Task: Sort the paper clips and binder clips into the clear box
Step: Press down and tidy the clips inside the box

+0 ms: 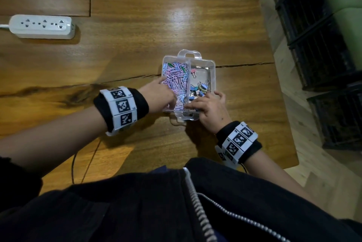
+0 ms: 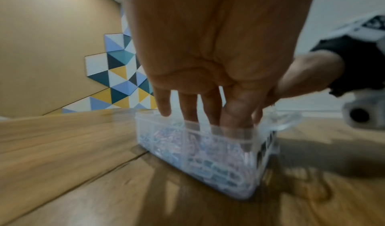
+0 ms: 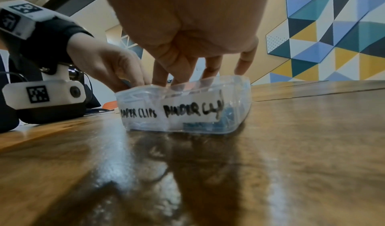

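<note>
Now both hands in the clear box (image 1: pixel 212 65): left hand (image 1: pixel 158 95) grip spread over paper clips (image 1: pixel 177 79), right hand (image 1: pixel 208 107) grip unclear.

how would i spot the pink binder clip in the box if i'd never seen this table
On the wooden table sits a clear box split in two. Look in its right compartment, at the far end by the divider: the pink binder clip lies apart from the blue binder clips heaped nearer.
</note>
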A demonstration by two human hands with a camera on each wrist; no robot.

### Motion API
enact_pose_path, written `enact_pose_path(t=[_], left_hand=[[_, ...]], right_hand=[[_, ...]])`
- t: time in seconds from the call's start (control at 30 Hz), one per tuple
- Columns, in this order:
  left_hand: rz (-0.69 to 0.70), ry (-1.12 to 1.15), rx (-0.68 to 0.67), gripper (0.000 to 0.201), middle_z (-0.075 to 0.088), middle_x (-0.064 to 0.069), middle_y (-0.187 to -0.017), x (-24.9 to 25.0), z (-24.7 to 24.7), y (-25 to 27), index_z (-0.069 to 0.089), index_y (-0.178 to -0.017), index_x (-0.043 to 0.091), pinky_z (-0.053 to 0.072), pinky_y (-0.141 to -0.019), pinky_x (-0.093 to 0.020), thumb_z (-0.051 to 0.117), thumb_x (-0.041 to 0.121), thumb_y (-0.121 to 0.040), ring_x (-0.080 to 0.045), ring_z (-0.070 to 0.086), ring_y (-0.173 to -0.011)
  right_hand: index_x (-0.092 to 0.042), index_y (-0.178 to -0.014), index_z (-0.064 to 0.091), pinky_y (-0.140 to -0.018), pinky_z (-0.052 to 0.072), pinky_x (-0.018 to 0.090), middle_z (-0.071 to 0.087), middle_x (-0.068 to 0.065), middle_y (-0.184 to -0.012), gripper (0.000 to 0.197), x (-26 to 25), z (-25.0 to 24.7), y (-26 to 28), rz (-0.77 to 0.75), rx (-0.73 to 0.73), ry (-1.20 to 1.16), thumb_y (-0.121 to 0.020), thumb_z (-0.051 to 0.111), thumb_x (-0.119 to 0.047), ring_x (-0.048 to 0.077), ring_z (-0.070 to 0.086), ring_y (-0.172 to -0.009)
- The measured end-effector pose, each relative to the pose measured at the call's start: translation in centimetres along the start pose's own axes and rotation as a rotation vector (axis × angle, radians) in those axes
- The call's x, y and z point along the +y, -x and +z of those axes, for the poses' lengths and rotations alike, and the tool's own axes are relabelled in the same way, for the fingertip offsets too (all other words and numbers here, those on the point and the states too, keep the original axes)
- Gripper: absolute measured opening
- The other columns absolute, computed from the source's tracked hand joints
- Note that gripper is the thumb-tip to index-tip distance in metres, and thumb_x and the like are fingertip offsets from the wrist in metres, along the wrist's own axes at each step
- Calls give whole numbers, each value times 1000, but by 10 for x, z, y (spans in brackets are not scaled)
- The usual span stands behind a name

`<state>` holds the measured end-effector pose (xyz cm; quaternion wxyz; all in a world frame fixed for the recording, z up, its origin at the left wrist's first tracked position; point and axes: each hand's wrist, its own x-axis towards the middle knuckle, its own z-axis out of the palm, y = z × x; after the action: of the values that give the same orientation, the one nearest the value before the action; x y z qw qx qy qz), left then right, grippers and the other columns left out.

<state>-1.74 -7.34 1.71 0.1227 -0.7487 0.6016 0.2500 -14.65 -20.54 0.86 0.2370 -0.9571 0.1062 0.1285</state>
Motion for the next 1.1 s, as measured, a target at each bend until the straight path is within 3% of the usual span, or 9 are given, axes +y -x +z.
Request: enact_pose_path(t=[0.13,0.2,0.3,0.57,0.7,0.77,0.87,1.0,1.1], left_hand=[[-91,123,153,35,58,1,-127,-4,-14,-10,54,-123,20,27,-114,-36,54,13,-89,-15,52,-116],[-187,114,214,45,39,-8,-145,-5,-18,-23,44,-133,11,38,-106,-36,50,5,-88,-22,44,-125],[-229,73,126,65,6,-12,-157,1,-20,-36,14,-147,6,29,-112,-36,46,8,-91,-26,20,-141],[-153,96,-32,36,41,-11,-136,28,1,-15,53,-124,9,44,-102,-38,52,22,-91,-25,43,-123],[-219,108,66,28,53,-9,-123,24,-9,-21,53,-120,9,48,-91,-35,49,16,-93,-24,49,-115],[-279,49,136,39,43,-14,-136,17,-15,-29,41,-131,6,43,-99,-38,44,11,-93,-27,40,-126],[-289,21,50,58,17,-18,-152,11,-16,-36,19,-144,4,29,-112,-40,45,14,-93,-30,22,-139],[-145,71,-34,40,45,-14,-132,24,-5,-31,45,-132,8,41,-103,-38,48,18,-93,-26,45,-119],[-107,80,-39,35,50,-12,-127,23,-2,-28,50,-127,9,42,-101,-36,49,17,-93,-25,49,-116]], right_hand=[[-25,-107,66,-106,12,40,67,-6,-109,33,-2,4,-1,-33,55,-15,-87,41,-19,16,50,-106],[-21,-100,69,-103,14,39,69,-3,-101,44,-5,8,-1,-61,111,-45,-82,30,-30,17,53,-100],[-19,-96,69,-102,15,39,69,-1,-97,56,-5,13,0,-96,143,-11,-75,25,-46,17,56,-96],[-17,-90,69,-100,25,51,70,1,-91,26,-3,17,-4,-118,140,116,-81,57,-38,22,61,-93],[-17,-86,69,-100,25,51,70,1,-88,42,-3,17,-3,-132,158,89,-80,41,-48,21,62,-91],[-17,-87,69,-101,24,51,69,1,-91,52,-4,16,-1,-134,161,74,-78,34,-54,21,61,-92],[-16,-95,67,-105,19,49,68,1,-98,64,-4,16,1,-144,119,73,-72,30,-63,20,59,-98],[-16,-99,66,-106,17,49,67,1,-102,73,-3,14,-1,-138,70,106,-68,27,-70,20,58,-101],[-18,-101,65,-106,16,47,66,0,-103,75,-2,15,-2,-132,40,138,-68,24,-71,19,56,-103]])
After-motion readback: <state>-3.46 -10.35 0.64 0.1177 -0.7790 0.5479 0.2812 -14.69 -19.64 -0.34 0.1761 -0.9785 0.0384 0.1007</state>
